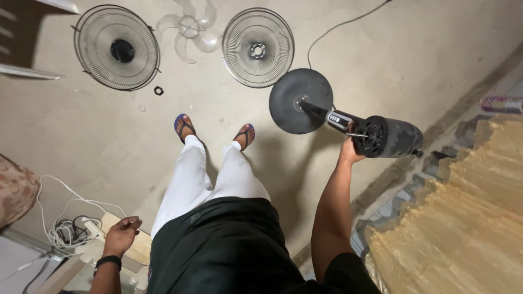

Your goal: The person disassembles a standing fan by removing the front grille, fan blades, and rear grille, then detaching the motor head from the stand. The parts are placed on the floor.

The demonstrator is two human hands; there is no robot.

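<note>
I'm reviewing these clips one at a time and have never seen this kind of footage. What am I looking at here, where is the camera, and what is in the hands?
There is no machine here: a person wears a camera on the head, so the single picture looks straight down their body to the floor, past white trousers and blue sandals. The right hand grips the upright neck of a standing fan that has been taken apart: you see its dark motor housing near the hand and its round black base on the floor. The left hand is open and holds nothing, hanging above some pale boards and a tangle of white cable. On the floor ahead lie two wire fan guards, a clear fan blade between them, and a small black nut. A golden cloth covers something at the right.
</note>
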